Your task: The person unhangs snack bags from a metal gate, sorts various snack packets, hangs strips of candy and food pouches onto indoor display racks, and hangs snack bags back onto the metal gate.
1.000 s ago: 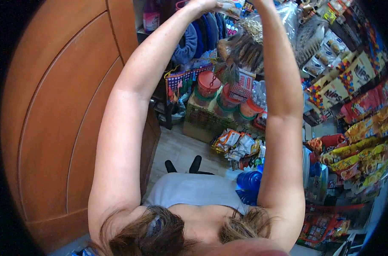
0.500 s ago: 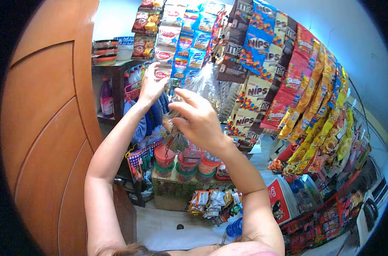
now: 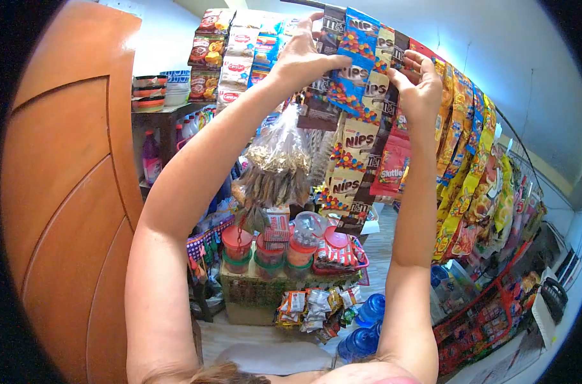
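Blue Nips packs [image 3: 348,91] already hang joined in their strip, none visibly detached, between the partly open left hand [image 3: 297,62] and partly open right hand [image 3: 422,95] (contact unclear, no firm hold visible on either).

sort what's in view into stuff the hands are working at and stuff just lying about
Likely in the job:
- left hand and right hand
- blue Nips packets, hanging between them
- brown M&M's packets, beside those

Just about:
- stacked bowls
- red-lidded tubs
- blue bottles
- wooden door
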Tool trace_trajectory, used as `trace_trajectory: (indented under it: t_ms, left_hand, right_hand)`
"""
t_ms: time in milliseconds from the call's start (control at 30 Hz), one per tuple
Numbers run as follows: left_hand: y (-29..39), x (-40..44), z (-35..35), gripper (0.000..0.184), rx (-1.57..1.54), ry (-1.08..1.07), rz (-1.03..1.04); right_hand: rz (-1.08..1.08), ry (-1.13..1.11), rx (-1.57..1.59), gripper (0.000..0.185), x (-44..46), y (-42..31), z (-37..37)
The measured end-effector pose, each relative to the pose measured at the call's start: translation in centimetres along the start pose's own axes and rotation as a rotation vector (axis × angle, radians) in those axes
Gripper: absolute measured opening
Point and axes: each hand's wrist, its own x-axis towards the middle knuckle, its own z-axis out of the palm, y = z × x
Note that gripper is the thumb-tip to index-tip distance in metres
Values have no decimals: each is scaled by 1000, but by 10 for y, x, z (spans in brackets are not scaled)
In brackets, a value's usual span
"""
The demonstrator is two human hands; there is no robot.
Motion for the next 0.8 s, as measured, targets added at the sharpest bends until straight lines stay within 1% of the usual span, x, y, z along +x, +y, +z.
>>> trace_trajectory:
  t_ms: [33,133,167,233,267,300,367,400,433,467,500,533,567,600,633,667,700,733,767,800]
  left_hand:
    - [-1,2,-2,80,-4,-35,-5]
    - [17,0,-14,77,-83,-121,-205]
    - [15,1,-13,68,-40,-102,-158]
    - [12,-1,-12,60,18,-17,-194]
    - [13,-3,-12,56,45,27,-213]
    - [13,-6,-13,47,44,20,-164]
    - [23,-10,-12,40,-134,-64,-286]
    - [30,-13,-10,37,-223,-107,-349]
    - [29,-13,-6,32,-258,-124,-351]
    - [32,-12,-7,34,-221,-149,-338]
    - [34,-11,-8,35,-183,-172,-325]
    - [36,-8,-10,37,-147,-194,-311]
    - [27,-1,-4,31,-252,-109,-389]
    - [29,3,-2,31,-343,-128,-422]
    - [30,7,-2,32,-435,-149,-453]
    - [31,11,2,32,-527,-171,-485]
    - [33,18,6,32,-459,-124,-475]
    - [33,23,8,32,-421,-100,-397]
    - [29,34,8,31,-495,-73,-414]
    - [32,41,5,30,-570,-46,-429]
  right_hand:
    - [2,-1,-21,37,2,2,-1]
    - [3,-19,-63,37,4,0,0]
    - [4,-35,-72,36,3,-5,-1]
    - [-17,-67,-41,35,2,-12,-1]
    - [-23,-83,-55,38,2,-18,3]
    - [-29,-99,-69,41,3,-24,11]
    - [-32,-133,-101,47,7,-34,24]
    - [-21,-129,-168,52,10,-37,28]
    - [-12,-126,-234,57,14,-38,31]
    - [-4,-121,-299,62,18,-39,34]
    - [-66,-68,-354,69,21,-34,38]
    - [-25,-93,-253,68,26,-29,39]
    - [15,-116,-151,67,33,-23,39]
    - [55,-139,-50,67,41,-18,39]
    - [126,-145,109,56,49,-13,38]
    - [181,-158,211,53,56,-13,33]
    - [238,-171,310,49,63,-16,25]
    - [296,-182,409,46,69,-17,18]
    - [316,-165,393,39,76,-15,13]
    - [342,-173,395,38,78,-14,12]
